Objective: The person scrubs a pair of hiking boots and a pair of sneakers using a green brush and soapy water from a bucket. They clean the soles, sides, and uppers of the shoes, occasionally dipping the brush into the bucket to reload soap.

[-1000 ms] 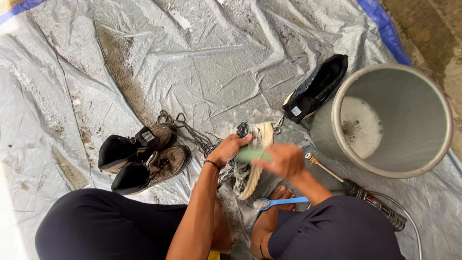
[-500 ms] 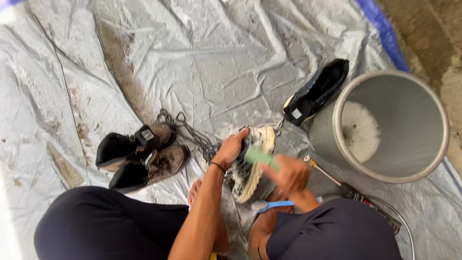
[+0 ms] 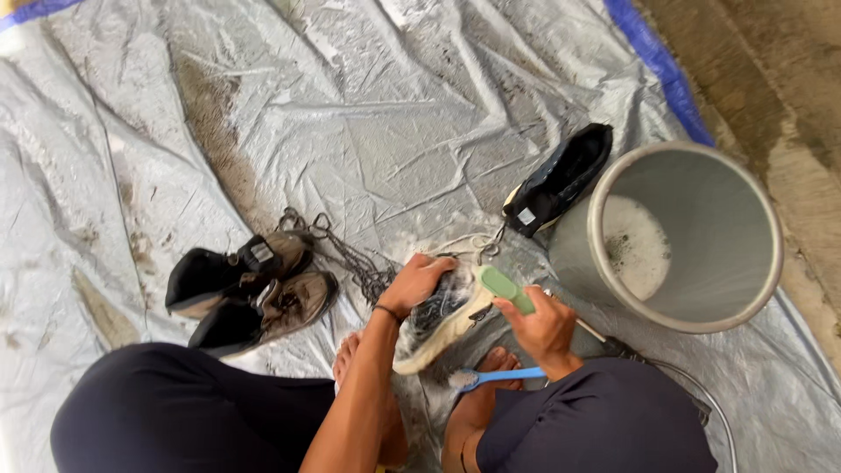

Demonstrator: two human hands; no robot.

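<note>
So here's where I'm at: left hand (image 3: pixel 419 282) is clamped over the top of the pale sneaker (image 3: pixel 438 320), fingers curled round its upper, and the right hand (image 3: pixel 545 324) is wrapped tight on a green brush (image 3: pixel 506 288) with the bristle end pressed against the shoe's side. The sneaker sits near the middle of the tarp (image 3: pixel 377 114), tipped on its edge just above my bare feet.

Progress-wise I'd call it mid-scrub. The shoe is wet and sudsy but still has grey grime on it. The black shoe (image 3: pixel 558 180) leaning beside the bucket (image 3: pixel 683 236) looks wet; I can't tell if it's been cleaned. The brown pair (image 3: pixel 254 293) toward the tarp's left side looks dry and dirty, so I reckon that's still to come.

Room to move: bucket with foamy water is close on the right, a spray wand (image 3: pixel 613 346) lies just under my right wrist, and a blue toothbrush (image 3: pixel 495 377) lies at my feet. Loose laces (image 3: pixel 346 254) trail between the brown pair and the sneaker. The far half of the tarp is open, its blue edge well off.
</note>
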